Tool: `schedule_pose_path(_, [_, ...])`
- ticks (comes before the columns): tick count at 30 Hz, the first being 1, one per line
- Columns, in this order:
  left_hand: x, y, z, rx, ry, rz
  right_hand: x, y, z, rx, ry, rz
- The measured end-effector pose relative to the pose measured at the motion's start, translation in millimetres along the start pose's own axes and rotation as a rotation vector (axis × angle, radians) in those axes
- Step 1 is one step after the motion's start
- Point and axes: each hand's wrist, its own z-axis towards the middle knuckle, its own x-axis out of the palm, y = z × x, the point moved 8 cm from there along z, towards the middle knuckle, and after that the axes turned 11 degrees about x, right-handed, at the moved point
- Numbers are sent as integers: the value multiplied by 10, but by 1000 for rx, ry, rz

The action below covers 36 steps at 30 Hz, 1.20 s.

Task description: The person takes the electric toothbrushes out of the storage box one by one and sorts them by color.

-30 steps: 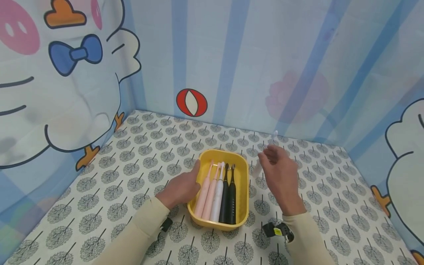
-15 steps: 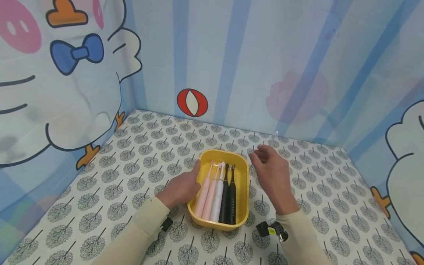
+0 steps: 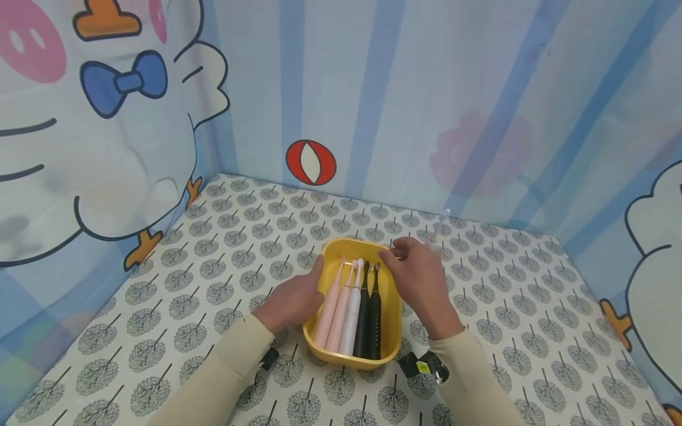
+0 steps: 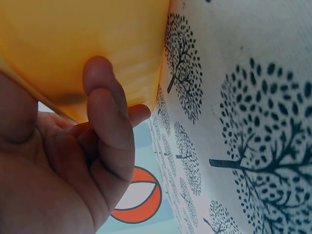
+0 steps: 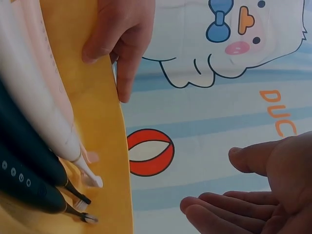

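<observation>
A yellow plastic bin (image 3: 394, 307) holds several electric toothbrushes side by side, heads toward the back. Two are pink (image 3: 331, 313), one is white (image 3: 350, 313), and two are black (image 3: 375, 322). My left hand (image 3: 295, 302) grips the bin's left rim; the left wrist view shows its fingers (image 4: 109, 114) against the outer wall. At the back right corner of the bin, my right hand (image 3: 418, 273) hovers with nothing in it. From the right wrist view, its thumb and fingers (image 5: 229, 204) are spread apart, facing the rim.
A pale, see-through, toothbrush-shaped thing (image 3: 440, 225) shows behind my right hand, partly hidden by it. The tabletop is covered with tree-print cloth (image 3: 213, 284). Cartoon-printed curtains (image 3: 341, 89) hang along the back and both sides.
My right hand has moved left from beside the pale toothbrush-shaped thing to the bin's back right corner. My left hand and the bin stay in place.
</observation>
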Motion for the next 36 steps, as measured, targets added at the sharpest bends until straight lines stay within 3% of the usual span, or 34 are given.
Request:
schedule_pose_path(8, [3, 9, -1, 4, 0, 9, 174, 86, 0, -15, 73, -51])
schedule_pose_path(13, [4, 2, -2, 7, -1, 10, 327, 111, 20, -6, 177, -132])
schedule_pose_path(24, [-3, 3, 3, 7, -1, -7, 687, -6, -1, 101, 412, -271])
schedule_pose_path(36, [-15, -6, -7, 1, 3, -16, 871, -27, -40, 121, 486, -329])
